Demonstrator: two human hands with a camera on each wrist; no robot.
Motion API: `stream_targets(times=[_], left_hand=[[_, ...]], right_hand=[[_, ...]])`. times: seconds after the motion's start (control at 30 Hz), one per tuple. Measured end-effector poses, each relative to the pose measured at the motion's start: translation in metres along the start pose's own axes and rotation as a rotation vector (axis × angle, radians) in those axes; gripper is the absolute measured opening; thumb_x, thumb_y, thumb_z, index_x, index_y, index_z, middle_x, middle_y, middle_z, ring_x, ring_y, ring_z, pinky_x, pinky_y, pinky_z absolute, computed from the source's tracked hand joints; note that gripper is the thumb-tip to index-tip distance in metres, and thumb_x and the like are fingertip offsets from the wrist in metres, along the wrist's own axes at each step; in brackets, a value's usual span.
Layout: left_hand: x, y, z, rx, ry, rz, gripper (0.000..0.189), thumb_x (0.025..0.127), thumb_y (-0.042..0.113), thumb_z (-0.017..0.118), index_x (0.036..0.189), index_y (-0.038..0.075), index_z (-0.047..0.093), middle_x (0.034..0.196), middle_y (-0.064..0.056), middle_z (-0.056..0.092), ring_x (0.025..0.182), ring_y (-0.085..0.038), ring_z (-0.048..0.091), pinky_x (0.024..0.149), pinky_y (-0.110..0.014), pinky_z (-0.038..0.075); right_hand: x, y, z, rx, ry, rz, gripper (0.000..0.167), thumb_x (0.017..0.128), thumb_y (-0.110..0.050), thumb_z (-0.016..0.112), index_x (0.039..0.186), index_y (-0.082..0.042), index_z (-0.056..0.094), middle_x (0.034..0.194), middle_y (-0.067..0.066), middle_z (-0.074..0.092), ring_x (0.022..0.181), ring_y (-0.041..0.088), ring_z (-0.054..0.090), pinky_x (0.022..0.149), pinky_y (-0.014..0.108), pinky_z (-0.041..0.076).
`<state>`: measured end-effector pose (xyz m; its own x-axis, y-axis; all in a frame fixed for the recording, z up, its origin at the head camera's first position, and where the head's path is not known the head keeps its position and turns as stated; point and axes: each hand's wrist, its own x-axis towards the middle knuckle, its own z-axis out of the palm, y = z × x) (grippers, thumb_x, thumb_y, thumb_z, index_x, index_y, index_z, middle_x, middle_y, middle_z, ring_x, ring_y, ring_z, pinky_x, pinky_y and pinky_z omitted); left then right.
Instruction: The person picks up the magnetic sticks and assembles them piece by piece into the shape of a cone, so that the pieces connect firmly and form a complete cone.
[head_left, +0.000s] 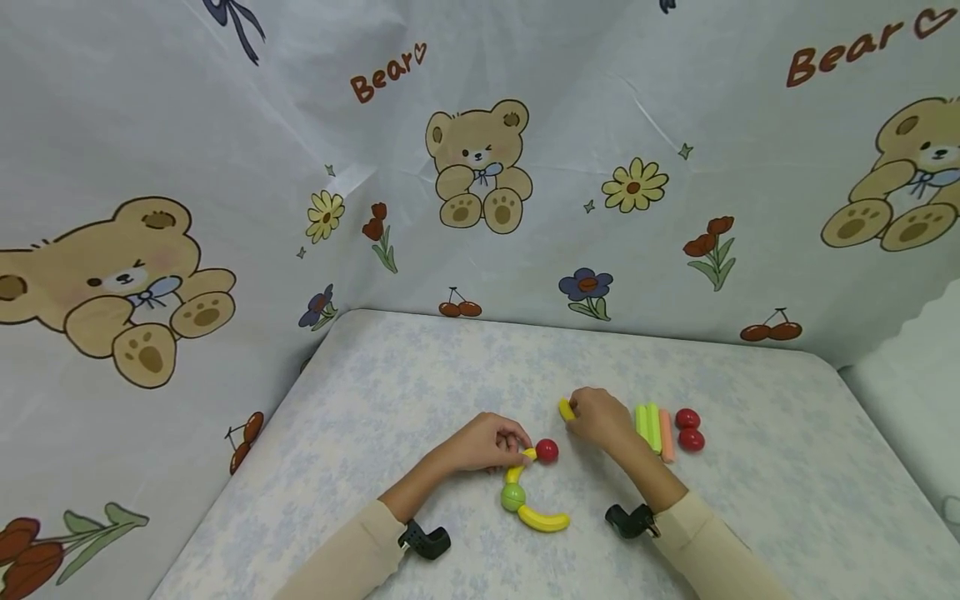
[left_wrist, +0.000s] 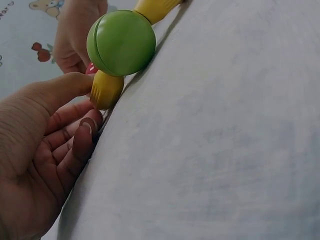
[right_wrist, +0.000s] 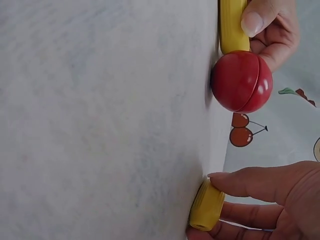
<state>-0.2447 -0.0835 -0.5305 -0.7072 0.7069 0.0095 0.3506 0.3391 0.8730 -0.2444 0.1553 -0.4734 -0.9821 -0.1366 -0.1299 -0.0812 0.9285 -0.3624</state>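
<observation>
My left hand [head_left: 486, 442] pinches a yellow curved stick [head_left: 513, 473] between thumb and fingers, low over the table. One end of that stick meets a green ball [head_left: 513, 497], and a red ball [head_left: 547, 451] sits at its other end. From the green ball a second yellow curved stick [head_left: 543, 521] runs toward the right. To the right of the red ball, my right hand [head_left: 600, 417] pinches another yellow stick [right_wrist: 207, 205] close to the tabletop, apart from the joined pieces. The right wrist view shows the red ball [right_wrist: 242, 81] with a seam round it.
Beyond my right hand lie two lime-green straight sticks [head_left: 654, 427] and an orange one [head_left: 667, 435], side by side. Two red balls [head_left: 690, 429] are just right of them. A bear-print sheet [head_left: 555, 75] hangs behind the pale table [head_left: 420, 367].
</observation>
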Motion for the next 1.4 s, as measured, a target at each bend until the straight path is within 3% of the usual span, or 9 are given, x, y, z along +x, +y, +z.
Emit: stream_targets(times=[0.27, 0.73, 1.1, 1.4], left_hand=[[-0.001, 0.0, 0.001, -0.021, -0.006, -0.023, 0.014, 0.089, 0.022, 0.08, 0.101, 0.016, 0.076, 0.071, 0.006, 0.065, 0.047, -0.009, 0.054, 0.046, -0.027, 0.05], [-0.001, 0.001, 0.002, -0.017, 0.015, -0.045, 0.013, 0.09, 0.024, 0.08, 0.1, 0.016, 0.079, 0.071, 0.004, 0.067, 0.047, -0.01, 0.054, 0.045, -0.025, 0.048], [0.0, 0.002, 0.003, -0.026, 0.021, -0.063, 0.013, 0.09, 0.024, 0.08, 0.1, 0.016, 0.079, 0.07, 0.005, 0.066, 0.048, -0.01, 0.055, 0.046, -0.026, 0.05], [0.001, -0.003, 0.003, -0.037, 0.03, -0.06, 0.01, 0.09, 0.022, 0.079, 0.098, 0.016, 0.078, 0.069, 0.003, 0.066, 0.047, -0.012, 0.056, 0.046, -0.027, 0.051]], right_hand=[[-0.001, 0.002, 0.003, 0.005, -0.004, 0.02, 0.035, 0.084, -0.027, 0.084, 0.101, -0.001, 0.068, 0.083, 0.005, 0.063, 0.071, 0.021, 0.056, 0.064, 0.037, 0.049], [-0.004, 0.008, 0.007, 0.067, 0.045, -0.035, 0.021, 0.087, -0.019, 0.081, 0.097, -0.003, 0.073, 0.086, 0.005, 0.069, 0.073, 0.019, 0.06, 0.065, 0.037, 0.052], [-0.02, 0.01, 0.005, 0.137, 0.059, -0.097, 0.024, 0.088, -0.013, 0.078, 0.107, 0.002, 0.075, 0.09, 0.009, 0.072, 0.079, 0.021, 0.066, 0.069, 0.04, 0.057], [-0.032, 0.011, 0.004, 0.223, 0.015, -0.115, 0.025, 0.086, -0.008, 0.079, 0.108, 0.001, 0.074, 0.086, 0.006, 0.071, 0.074, 0.017, 0.062, 0.065, 0.034, 0.055]])
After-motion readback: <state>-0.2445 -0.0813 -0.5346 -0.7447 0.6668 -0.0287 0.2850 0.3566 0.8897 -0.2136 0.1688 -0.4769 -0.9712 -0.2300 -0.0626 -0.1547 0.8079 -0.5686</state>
